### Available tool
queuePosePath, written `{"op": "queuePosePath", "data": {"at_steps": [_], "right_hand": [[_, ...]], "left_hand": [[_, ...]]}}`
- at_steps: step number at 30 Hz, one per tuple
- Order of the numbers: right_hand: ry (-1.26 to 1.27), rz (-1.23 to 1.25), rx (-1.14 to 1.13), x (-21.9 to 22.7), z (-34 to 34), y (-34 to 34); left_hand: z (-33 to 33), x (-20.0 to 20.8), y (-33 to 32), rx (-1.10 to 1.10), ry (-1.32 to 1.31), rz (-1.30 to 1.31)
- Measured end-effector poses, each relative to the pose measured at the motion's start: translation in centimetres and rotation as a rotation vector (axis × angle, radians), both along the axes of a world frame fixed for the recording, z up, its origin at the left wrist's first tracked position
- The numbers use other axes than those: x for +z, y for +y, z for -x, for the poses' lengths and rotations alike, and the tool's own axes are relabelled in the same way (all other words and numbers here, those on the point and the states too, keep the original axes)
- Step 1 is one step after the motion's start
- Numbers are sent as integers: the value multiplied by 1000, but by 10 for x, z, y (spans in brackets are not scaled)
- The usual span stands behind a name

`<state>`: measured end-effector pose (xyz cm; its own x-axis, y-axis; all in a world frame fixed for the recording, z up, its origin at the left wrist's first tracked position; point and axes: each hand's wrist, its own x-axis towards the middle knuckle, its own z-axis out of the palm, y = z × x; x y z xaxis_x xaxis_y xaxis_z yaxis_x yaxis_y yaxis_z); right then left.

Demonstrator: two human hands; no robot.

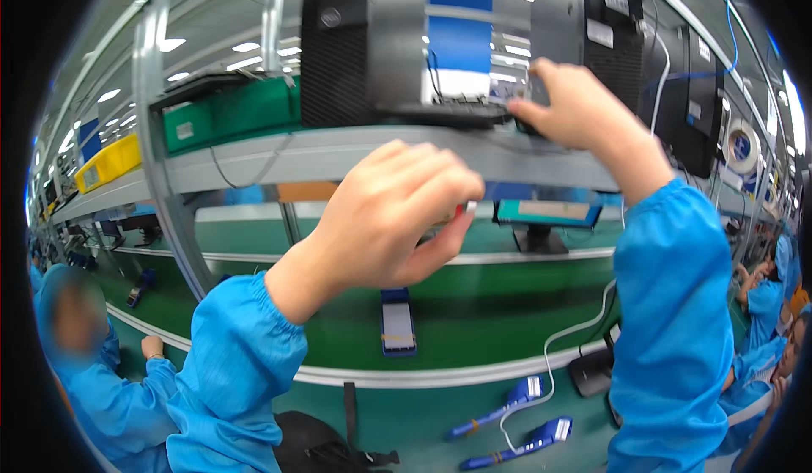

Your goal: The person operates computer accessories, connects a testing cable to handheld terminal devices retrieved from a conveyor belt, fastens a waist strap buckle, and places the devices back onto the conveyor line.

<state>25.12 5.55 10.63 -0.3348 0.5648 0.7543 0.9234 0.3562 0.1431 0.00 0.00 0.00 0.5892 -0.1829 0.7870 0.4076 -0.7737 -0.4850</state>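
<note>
My left hand (393,215) is raised in front of the shelf with its fingers curled closed. Between thumb and forefinger shows a small thing with a white tip (471,206) and a bit of red; most of it is hidden in the hand. Higher up and to the right, my right hand (575,105) reaches over the shelf (338,147), thumb and forefinger apart. Its fingertips are close to a flat black object (461,113) with thin cables, standing between two black computer towers (334,50). Blur hides whether they touch it.
Below the shelf are a monitor (545,215), a blue-framed handheld device (397,325), two blue devices (529,439) with a white cable, and a black bag (313,443). Green (233,113) and yellow bins (108,164) stand left. Co-workers in blue sit at both sides.
</note>
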Motion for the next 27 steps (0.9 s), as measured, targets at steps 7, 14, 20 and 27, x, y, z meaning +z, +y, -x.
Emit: {"op": "queuePosePath", "data": {"at_steps": [7, 14, 20, 27], "right_hand": [[100, 180, 518, -68, -63, -141], [-51, 1153, 422, -231, -119, -207], [310, 967, 512, -368, -123, -206], [586, 809, 589, -406, -115, -213]], "left_hand": [[-31, -131, -21, 12, 260, 751], [-69, -231, -95, -96, 654, 1249], [-96, -285, -132, 81, 591, 1294], [-129, -326, -135, 96, 557, 1420]]}}
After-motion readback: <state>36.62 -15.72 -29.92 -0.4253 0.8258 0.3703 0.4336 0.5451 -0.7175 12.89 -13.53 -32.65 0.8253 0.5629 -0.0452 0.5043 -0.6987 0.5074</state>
